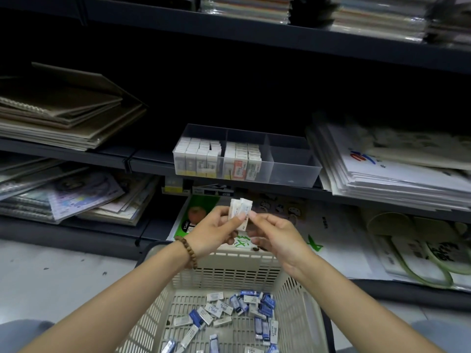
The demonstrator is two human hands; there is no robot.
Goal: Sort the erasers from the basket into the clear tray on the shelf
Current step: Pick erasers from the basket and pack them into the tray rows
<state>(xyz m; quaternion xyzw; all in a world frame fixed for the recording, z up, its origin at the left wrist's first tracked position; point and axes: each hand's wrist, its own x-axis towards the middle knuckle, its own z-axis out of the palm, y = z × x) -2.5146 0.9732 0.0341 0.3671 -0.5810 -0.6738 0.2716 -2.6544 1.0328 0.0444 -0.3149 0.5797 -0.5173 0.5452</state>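
L hand [214,231] grips a few white erasers [239,208] upright; R hand [276,235] pinches their edge. Both are above the basket [229,273], below the clear tray [293,171] on the shelf [147,159]. Loose erasers [226,312] lie on basket bottom.

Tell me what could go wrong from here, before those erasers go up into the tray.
1. The held erasers are a small loose stack pinched between the left hand and right hand. One could slip from the grip and drop into the basket or beyond its far rim.
2. Two sections of the clear tray look nearly full, so forcing more in may jam or topple the rows. The empty right compartment seems safer.
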